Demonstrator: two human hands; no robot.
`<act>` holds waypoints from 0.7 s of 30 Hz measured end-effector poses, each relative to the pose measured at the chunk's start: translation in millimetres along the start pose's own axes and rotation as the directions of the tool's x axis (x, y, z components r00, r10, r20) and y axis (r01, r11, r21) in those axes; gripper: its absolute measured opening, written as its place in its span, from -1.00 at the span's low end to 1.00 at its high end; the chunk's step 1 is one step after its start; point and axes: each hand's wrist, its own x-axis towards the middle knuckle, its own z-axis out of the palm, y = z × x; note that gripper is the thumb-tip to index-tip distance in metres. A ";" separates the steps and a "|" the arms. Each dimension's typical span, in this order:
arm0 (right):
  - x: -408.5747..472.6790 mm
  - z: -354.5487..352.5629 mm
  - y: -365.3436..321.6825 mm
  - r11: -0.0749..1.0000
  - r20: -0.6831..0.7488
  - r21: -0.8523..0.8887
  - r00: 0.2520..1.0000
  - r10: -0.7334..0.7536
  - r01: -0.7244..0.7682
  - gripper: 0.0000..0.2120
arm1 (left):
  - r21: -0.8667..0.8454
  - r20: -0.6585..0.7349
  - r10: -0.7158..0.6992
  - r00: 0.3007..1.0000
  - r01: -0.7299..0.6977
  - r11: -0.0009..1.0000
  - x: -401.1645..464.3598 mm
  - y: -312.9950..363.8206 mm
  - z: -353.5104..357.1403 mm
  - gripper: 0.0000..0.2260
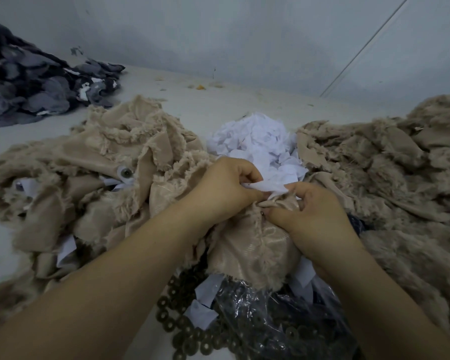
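One beige fabric piece [252, 235], frayed-edged, centre foreground, bunched between both hands above one clear plastic bag [276, 320]. One white paper strip [266, 187] at its top. Left hand [226, 189]: fingers curled, pinching the strip. Right hand [315, 216]: fingers and thumb curled, gripping the gathered fabric. Two beige fabric heaps, left [89, 162] and right [400, 165]; one white paper heap [260, 141] between. One dark grey scrap pile [37, 81] far left. Brown rings [182, 331], too many to count. Pale tabletop [192, 105], plain grey wall [218, 35] behind.

Grey-blue fabric scraps [37, 81] are heaped far left on the surface [218, 100]. Crumpled white paper [257, 141] sits between a left beige pile [89, 162] and a right beige pile [400, 165]. Dark rings [182, 331] lie beside a clear plastic bag [270, 320].
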 end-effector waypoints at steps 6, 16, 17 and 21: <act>-2.3 0.0 -0.9 1.000 -0.024 -0.012 1.000 -0.001 0.001 -0.87 | 0.081 0.004 -0.011 1.000 0.011 0.997 5.2 -4.5 -7.2 -0.88; -3.6 -5.2 -0.3 0.998 -0.022 -0.035 0.999 0.043 -0.044 -0.91 | 0.134 0.063 0.046 0.997 -0.054 0.990 9.2 6.5 -5.8 -0.56; -4.6 -5.9 0.4 0.998 -0.020 -0.034 0.998 0.052 -0.053 -0.89 | 0.101 0.058 0.075 0.996 -0.081 0.992 8.1 7.8 -5.6 -0.66; -9.5 -4.5 -1.0 0.997 0.021 -0.049 0.998 0.060 -0.059 -0.95 | -0.138 0.051 0.078 0.996 -0.070 0.988 1.0 11.6 -10.8 -0.92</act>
